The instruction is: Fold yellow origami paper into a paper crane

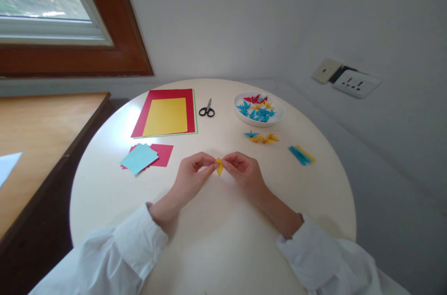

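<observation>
A small folded yellow paper (219, 167), narrow and diamond-shaped, is held upright between my two hands near the middle of the table. My left hand (195, 170) pinches its left edge between thumb and forefinger. On the other edge, my right hand (244, 171) grips it the same way. Just beyond my right hand, several finished paper cranes (268, 138), yellow and blue, sit on the tabletop. Behind them a white dish (240, 119) holds more paper cranes in blue, red and yellow.
The round white table (216, 248) stands against the wall. Black-handled scissors (207, 110) lie beside large red and yellow sheets (167, 116). Light blue and red paper squares (139, 159) are at left, blue and yellow paper strips (301, 155) at right. A wooden desk (45, 132) is further left.
</observation>
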Tool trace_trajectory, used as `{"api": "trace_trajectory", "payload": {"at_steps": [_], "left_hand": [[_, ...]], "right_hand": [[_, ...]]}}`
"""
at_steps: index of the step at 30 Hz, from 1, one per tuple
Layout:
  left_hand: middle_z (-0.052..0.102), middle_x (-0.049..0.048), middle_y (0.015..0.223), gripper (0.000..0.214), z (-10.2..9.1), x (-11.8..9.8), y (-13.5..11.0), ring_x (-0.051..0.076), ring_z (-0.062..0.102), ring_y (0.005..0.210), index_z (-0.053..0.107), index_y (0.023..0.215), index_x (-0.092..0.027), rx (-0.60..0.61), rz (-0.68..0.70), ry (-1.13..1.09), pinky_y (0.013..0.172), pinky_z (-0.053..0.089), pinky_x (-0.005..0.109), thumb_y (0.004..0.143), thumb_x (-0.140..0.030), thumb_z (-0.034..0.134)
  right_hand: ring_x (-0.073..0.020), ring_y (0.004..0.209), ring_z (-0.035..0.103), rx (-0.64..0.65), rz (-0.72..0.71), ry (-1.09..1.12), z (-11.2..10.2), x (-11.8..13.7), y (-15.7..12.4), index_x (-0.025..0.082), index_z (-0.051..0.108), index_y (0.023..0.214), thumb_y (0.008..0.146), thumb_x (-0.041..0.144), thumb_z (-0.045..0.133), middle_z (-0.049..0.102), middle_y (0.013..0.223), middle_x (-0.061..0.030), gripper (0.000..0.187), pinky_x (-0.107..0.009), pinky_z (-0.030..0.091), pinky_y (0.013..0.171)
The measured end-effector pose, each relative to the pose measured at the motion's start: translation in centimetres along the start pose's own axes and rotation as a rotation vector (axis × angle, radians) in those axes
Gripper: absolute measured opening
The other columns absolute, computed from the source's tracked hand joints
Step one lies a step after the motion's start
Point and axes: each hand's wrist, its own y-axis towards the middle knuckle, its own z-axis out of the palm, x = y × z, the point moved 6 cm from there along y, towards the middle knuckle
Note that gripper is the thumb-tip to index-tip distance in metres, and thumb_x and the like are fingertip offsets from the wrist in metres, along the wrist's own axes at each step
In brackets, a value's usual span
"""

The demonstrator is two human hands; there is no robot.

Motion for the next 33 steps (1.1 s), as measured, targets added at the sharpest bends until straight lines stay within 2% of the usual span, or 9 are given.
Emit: {"api": "trace_trajectory", "payload": {"at_steps": [5,12,17,22,27,33], "left_hand": [[0.064,0.0005,0.065,0.014,0.0,-0.3,0.0,0.011,0.057,0.06,0.062,0.068,-0.017,-0.008,0.01,-0.002,0.059,0.045,0.024,0.07,-0.028,0.069],[0.064,0.001,0.064,0.019,0.1,-0.2,0.0,0.013,0.059,0.061,0.06,0.079,-0.016,0.007,0.002,-0.055,0.057,0.044,0.024,0.073,-0.033,0.067],[0.061,-0.0016,0.061,0.02,0.1,0.0,0.0,0.012,0.057,0.059,0.056,0.09,-0.018,0.02,0.036,-0.059,0.057,0.042,0.024,0.076,-0.03,0.064],[0.062,0.0008,0.071,0.007,0.2,-0.5,-0.2,0.012,0.056,0.065,0.06,0.079,-0.017,0.029,0.091,-0.07,0.062,0.043,0.024,0.075,-0.022,0.062],[0.066,0.0021,0.07,0.006,0.1,-0.4,0.0,0.014,0.058,0.065,0.067,0.072,-0.016,0.046,-0.01,-0.08,0.062,0.044,0.025,0.069,-0.021,0.065],[0.071,0.0039,0.081,0.013,0.0,0.6,0.2,0.016,0.063,0.076,0.072,0.082,-0.018,0.064,-0.059,-0.255,0.072,0.048,0.027,0.071,-0.022,0.066]], "right_hand": [[-0.0148,0.065,0.061,-0.024,-0.028,-0.055,-0.2,0.1,0.0,0.019,0.063,0.068,0.069,0.036,0.068,0.066,0.067,-0.002,0.018,-0.029,0.052,0.065],[-0.0153,0.065,0.061,-0.038,-0.049,-0.067,-0.1,0.3,-0.2,0.019,0.064,0.068,0.069,0.037,0.068,0.067,0.068,-0.0026,0.018,-0.029,0.052,0.065],[-0.0134,0.064,0.059,-0.062,-0.059,-0.017,-0.1,0.0,-0.2,0.019,0.061,0.071,0.067,0.033,0.07,0.063,0.068,-0.0006,0.017,-0.027,0.052,0.063],[-0.013,0.064,0.059,-0.05,-0.103,-0.018,0.0,0.3,-0.2,0.02,0.06,0.069,0.069,0.033,0.068,0.062,0.068,0.0002,0.015,-0.026,0.052,0.063],[-0.0166,0.074,0.065,-0.03,-0.058,-0.029,-0.1,0.3,-0.2,0.02,0.066,0.074,0.07,0.032,0.067,0.07,0.076,-0.0035,0.014,-0.031,0.055,0.071],[-0.0172,0.08,0.067,-0.004,-0.029,0.007,-0.3,0.2,-0.1,0.021,0.071,0.083,0.069,0.031,0.068,0.074,0.088,-0.0042,0.017,-0.033,0.055,0.076]]}}
